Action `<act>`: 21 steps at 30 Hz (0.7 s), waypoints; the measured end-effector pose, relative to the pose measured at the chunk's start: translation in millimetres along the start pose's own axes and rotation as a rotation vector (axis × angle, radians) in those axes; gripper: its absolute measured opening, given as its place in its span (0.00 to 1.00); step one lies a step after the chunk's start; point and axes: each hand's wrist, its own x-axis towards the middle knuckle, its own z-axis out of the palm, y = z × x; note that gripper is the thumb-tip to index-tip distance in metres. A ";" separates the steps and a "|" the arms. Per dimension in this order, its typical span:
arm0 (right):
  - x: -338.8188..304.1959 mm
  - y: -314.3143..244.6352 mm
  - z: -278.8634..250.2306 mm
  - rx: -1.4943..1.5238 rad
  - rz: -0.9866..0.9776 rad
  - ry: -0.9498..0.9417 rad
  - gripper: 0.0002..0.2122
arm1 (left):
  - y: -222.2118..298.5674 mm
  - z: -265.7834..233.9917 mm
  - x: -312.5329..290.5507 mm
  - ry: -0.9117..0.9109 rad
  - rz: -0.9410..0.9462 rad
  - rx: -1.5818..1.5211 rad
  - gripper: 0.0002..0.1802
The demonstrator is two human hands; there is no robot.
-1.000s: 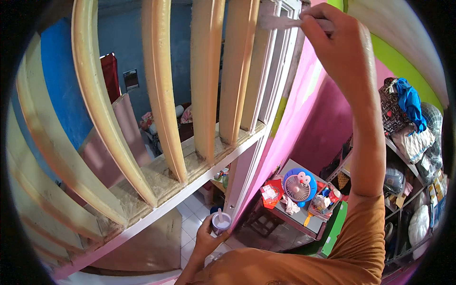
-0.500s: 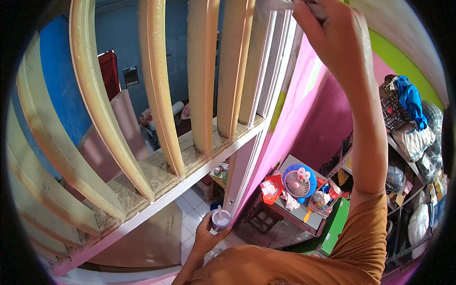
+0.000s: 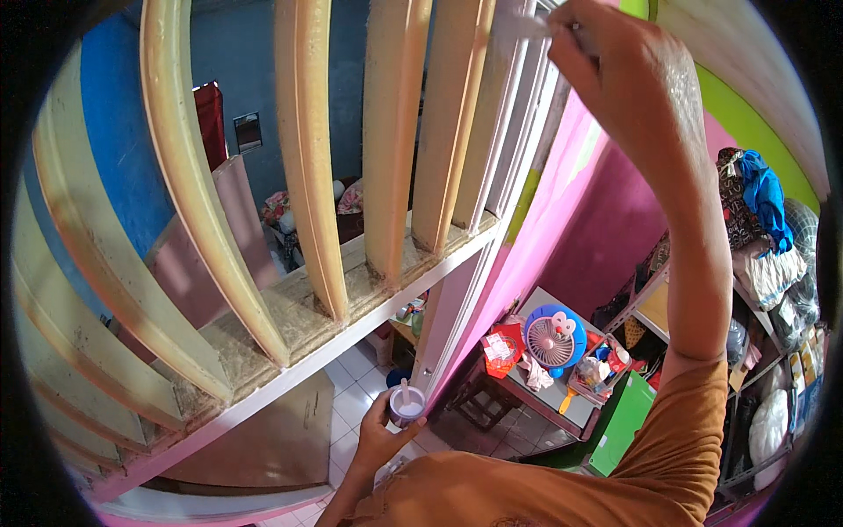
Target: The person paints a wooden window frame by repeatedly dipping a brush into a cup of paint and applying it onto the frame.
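My right hand is raised at the top. It is closed around what looks like a paintbrush, mostly hidden by the fingers, its pale, blurred tip against the white frame beside the last slat. Low in the middle, my left hand grips a small cup of white liquid, probably paint, with a stick standing in it. Several upright cream slats rise from a dusty ledge to the left of the frame.
Below right, a table bears a blue round fan, red packets and a basket of small items. A green box stands by it. Farther right is a rack loaded with bags. A blue-walled room shows behind the slats.
The view has shifted a little, with the slats farther right. My right hand and the brush appear slightly lower and farther right; my left hand still holds the cup.
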 end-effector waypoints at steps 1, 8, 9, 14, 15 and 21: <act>-8.0 1.4 3.1 -0.007 -0.076 -0.102 0.07 | 1.7 -0.5 -0.9 0.002 -0.016 0.011 0.37; 3.5 5.4 2.7 -0.105 -0.056 -0.151 0.08 | -2.3 1.8 -0.4 -0.001 0.002 -0.005 0.36; 8.0 10.4 5.8 -0.121 -0.093 -0.043 0.08 | -3.3 2.4 1.2 -0.011 0.004 -0.004 0.36; 6.0 -7.9 -5.2 -0.004 -0.110 -0.322 0.09 | -4.2 -0.1 -3.0 0.020 0.016 -0.011 0.34; 3.8 -8.3 -1.4 -0.060 -0.176 -0.238 0.10 | -3.7 0.4 -3.4 0.022 0.014 -0.011 0.34; 16.5 3.1 13.9 -0.115 -0.111 -0.102 0.10 | -4.4 1.6 -2.0 -0.009 -0.028 -0.007 0.34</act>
